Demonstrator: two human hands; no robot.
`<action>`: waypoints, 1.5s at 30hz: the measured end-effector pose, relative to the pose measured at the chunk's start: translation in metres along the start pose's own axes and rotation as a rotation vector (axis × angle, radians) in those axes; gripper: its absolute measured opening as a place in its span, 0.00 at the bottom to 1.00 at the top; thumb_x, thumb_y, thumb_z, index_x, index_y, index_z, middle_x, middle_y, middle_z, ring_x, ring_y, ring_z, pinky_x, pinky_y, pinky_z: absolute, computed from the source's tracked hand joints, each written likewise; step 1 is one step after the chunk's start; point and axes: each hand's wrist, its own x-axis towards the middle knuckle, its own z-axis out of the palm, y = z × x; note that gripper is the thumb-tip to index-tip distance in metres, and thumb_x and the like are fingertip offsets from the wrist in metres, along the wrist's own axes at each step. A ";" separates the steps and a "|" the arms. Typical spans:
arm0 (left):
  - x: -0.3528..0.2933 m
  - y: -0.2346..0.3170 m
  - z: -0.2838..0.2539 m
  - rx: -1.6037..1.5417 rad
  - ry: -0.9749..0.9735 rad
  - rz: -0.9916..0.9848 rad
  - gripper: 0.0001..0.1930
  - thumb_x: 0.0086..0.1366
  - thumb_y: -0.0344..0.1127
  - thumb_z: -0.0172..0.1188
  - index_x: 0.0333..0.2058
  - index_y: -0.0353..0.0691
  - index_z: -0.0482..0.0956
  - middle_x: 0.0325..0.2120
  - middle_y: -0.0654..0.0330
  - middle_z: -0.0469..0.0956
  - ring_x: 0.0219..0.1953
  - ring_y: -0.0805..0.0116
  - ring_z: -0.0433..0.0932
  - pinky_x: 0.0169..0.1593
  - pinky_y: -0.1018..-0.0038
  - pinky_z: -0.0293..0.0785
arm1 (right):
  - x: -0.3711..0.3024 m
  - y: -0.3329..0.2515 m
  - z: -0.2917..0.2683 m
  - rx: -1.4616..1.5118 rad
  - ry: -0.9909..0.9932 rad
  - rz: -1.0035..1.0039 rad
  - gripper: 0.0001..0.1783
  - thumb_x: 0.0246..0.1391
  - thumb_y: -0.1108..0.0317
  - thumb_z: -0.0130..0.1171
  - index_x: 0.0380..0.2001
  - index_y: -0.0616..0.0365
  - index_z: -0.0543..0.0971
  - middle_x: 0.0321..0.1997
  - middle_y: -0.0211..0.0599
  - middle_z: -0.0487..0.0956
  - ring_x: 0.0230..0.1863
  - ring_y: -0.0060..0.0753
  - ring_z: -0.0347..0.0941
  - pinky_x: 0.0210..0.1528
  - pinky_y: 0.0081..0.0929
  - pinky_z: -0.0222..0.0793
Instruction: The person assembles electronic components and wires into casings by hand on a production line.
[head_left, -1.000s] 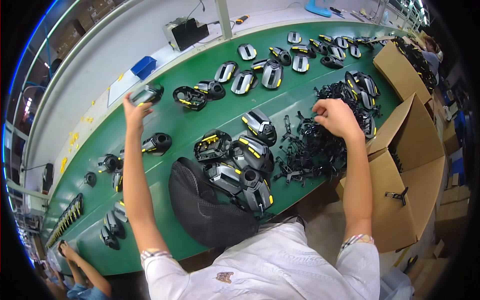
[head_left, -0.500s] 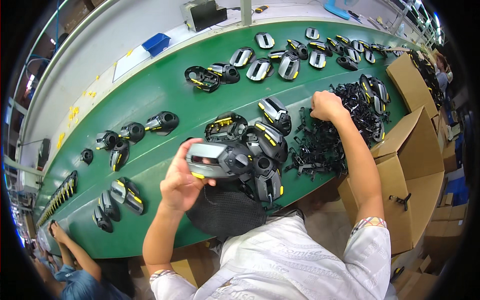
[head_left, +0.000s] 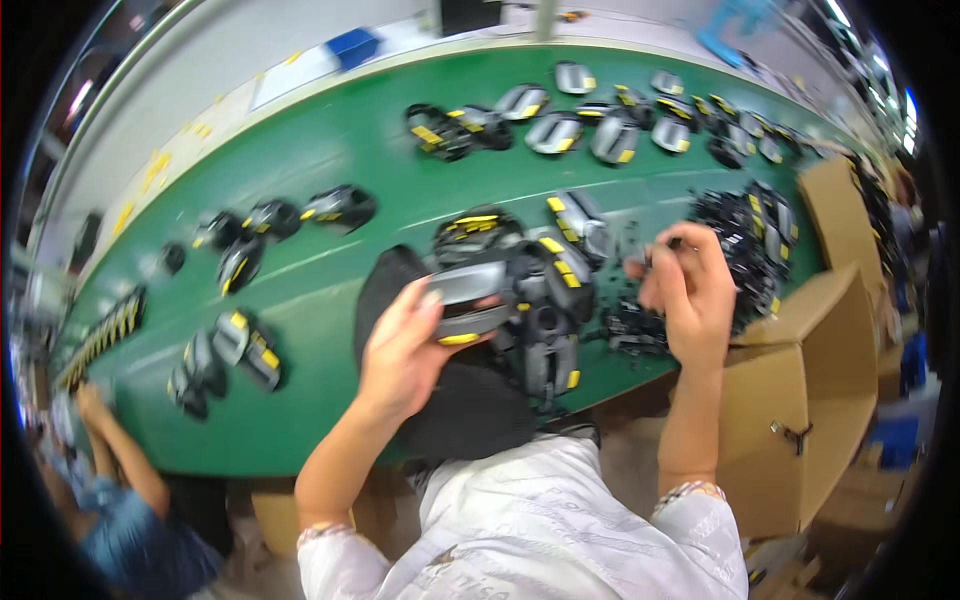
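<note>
My left hand [head_left: 402, 352] grips a grey and black plastic housing [head_left: 470, 284] with a yellow accent, thumb on its upper side. It is held above the green work surface, in front of a cluster of similar housings [head_left: 550, 340]. Up over the near edge of a heap of small black plastic clips [head_left: 728, 222] is my right hand [head_left: 690, 292], its fingers bent into a pinch. Something small and dark shows at those fingertips, like a piece from the heap, but blur hides its exact shape.
More housings [head_left: 615, 135] lie along the far side, others [head_left: 245, 350] at the left. An open cardboard box [head_left: 770, 400] stands at the right, against the table edge. A black mesh cap [head_left: 465, 405] covers part of the near edge. Another person's arm [head_left: 125, 450] reaches in at far left.
My right hand has lifted out of the clip heap and drawn back toward me, fingers turned up. The housing in my left hand has moved slightly right and tilted. The whole view has shifted.
</note>
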 end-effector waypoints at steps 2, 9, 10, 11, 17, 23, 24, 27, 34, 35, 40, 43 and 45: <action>0.010 -0.008 0.003 -0.027 -0.061 -0.024 0.21 0.67 0.40 0.44 0.53 0.31 0.61 0.48 0.48 0.70 0.52 0.60 0.70 0.55 0.62 0.66 | -0.018 -0.010 0.021 0.169 -0.130 0.041 0.13 0.48 0.78 0.58 0.39 0.64 0.72 0.30 0.34 0.77 0.28 0.16 0.72 0.28 0.12 0.64; 0.000 -0.014 0.002 0.100 -0.069 0.062 0.21 0.70 0.38 0.39 0.55 0.31 0.59 0.48 0.51 0.70 0.51 0.65 0.71 0.54 0.69 0.68 | -0.017 0.005 0.071 -0.009 -0.141 -0.127 0.08 0.39 0.75 0.65 0.28 0.58 0.82 0.25 0.27 0.75 0.23 0.15 0.58 0.23 0.14 0.51; -0.002 -0.014 0.001 0.128 -0.071 0.078 0.21 0.69 0.39 0.40 0.56 0.31 0.58 0.48 0.53 0.70 0.51 0.66 0.71 0.53 0.70 0.68 | -0.016 0.004 0.074 -0.006 -0.147 -0.125 0.08 0.39 0.75 0.65 0.28 0.58 0.82 0.25 0.27 0.75 0.23 0.15 0.58 0.23 0.14 0.51; -0.003 -0.015 0.000 0.127 -0.066 0.079 0.21 0.69 0.39 0.40 0.56 0.31 0.58 0.48 0.53 0.70 0.51 0.66 0.71 0.53 0.70 0.68 | -0.015 0.004 0.075 -0.026 -0.166 -0.110 0.08 0.39 0.75 0.65 0.28 0.58 0.82 0.24 0.26 0.75 0.23 0.15 0.58 0.23 0.14 0.51; -0.007 -0.013 -0.008 0.206 -0.060 0.111 0.23 0.69 0.40 0.41 0.57 0.31 0.57 0.47 0.56 0.70 0.49 0.71 0.71 0.51 0.74 0.69 | -0.015 0.009 0.080 0.058 -0.248 0.004 0.05 0.42 0.73 0.65 0.25 0.60 0.80 0.22 0.24 0.72 0.21 0.13 0.57 0.22 0.14 0.50; -0.009 -0.015 -0.008 0.155 -0.061 0.066 0.23 0.70 0.41 0.41 0.57 0.30 0.57 0.47 0.56 0.70 0.48 0.72 0.71 0.50 0.77 0.69 | -0.014 0.008 0.084 0.043 -0.231 0.028 0.06 0.42 0.71 0.66 0.23 0.61 0.79 0.19 0.23 0.70 0.19 0.13 0.55 0.21 0.14 0.48; -0.009 -0.015 -0.006 0.202 -0.054 0.101 0.22 0.70 0.40 0.40 0.56 0.30 0.59 0.45 0.58 0.71 0.46 0.75 0.71 0.48 0.79 0.69 | -0.013 0.007 0.083 0.009 -0.235 0.052 0.06 0.41 0.71 0.66 0.22 0.61 0.78 0.18 0.23 0.69 0.19 0.13 0.54 0.21 0.15 0.48; -0.008 -0.016 -0.007 0.281 -0.052 0.161 0.20 0.69 0.37 0.43 0.54 0.30 0.61 0.43 0.59 0.71 0.45 0.77 0.70 0.46 0.80 0.70 | -0.014 0.002 0.084 -0.085 -0.205 0.015 0.08 0.40 0.71 0.67 0.20 0.61 0.77 0.17 0.23 0.67 0.19 0.14 0.54 0.21 0.15 0.48; -0.018 -0.006 -0.013 0.640 0.202 0.316 0.19 0.58 0.26 0.58 0.47 0.26 0.66 0.38 0.54 0.75 0.39 0.71 0.75 0.41 0.76 0.74 | -0.027 -0.001 0.112 -0.078 -0.176 0.130 0.13 0.37 0.68 0.71 0.23 0.59 0.76 0.19 0.24 0.73 0.23 0.12 0.65 0.25 0.14 0.62; -0.022 -0.001 -0.014 0.691 0.200 0.360 0.18 0.58 0.26 0.58 0.46 0.26 0.66 0.37 0.53 0.75 0.38 0.70 0.76 0.41 0.75 0.75 | -0.028 0.002 0.112 -0.061 -0.203 0.057 0.14 0.38 0.67 0.71 0.24 0.60 0.75 0.22 0.28 0.74 0.24 0.15 0.67 0.27 0.15 0.64; -0.033 0.012 -0.020 0.782 0.258 0.441 0.17 0.58 0.25 0.57 0.44 0.24 0.66 0.33 0.52 0.77 0.35 0.71 0.77 0.37 0.78 0.75 | -0.029 -0.001 0.132 -0.022 -0.224 -0.019 0.15 0.38 0.66 0.69 0.23 0.60 0.73 0.22 0.33 0.71 0.23 0.26 0.63 0.27 0.23 0.61; -0.038 0.010 -0.026 0.856 0.200 0.456 0.16 0.58 0.25 0.57 0.43 0.24 0.67 0.31 0.52 0.78 0.33 0.72 0.77 0.36 0.80 0.74 | -0.033 0.004 0.128 0.013 -0.287 0.088 0.16 0.37 0.64 0.70 0.22 0.59 0.72 0.22 0.29 0.69 0.24 0.24 0.62 0.27 0.21 0.60; -0.039 0.011 -0.023 0.796 0.171 0.451 0.17 0.56 0.26 0.59 0.42 0.24 0.68 0.29 0.52 0.78 0.32 0.72 0.77 0.36 0.80 0.73 | -0.033 0.008 0.124 -0.031 -0.277 0.000 0.21 0.35 0.61 0.72 0.27 0.57 0.70 0.28 0.28 0.68 0.27 0.22 0.61 0.29 0.20 0.60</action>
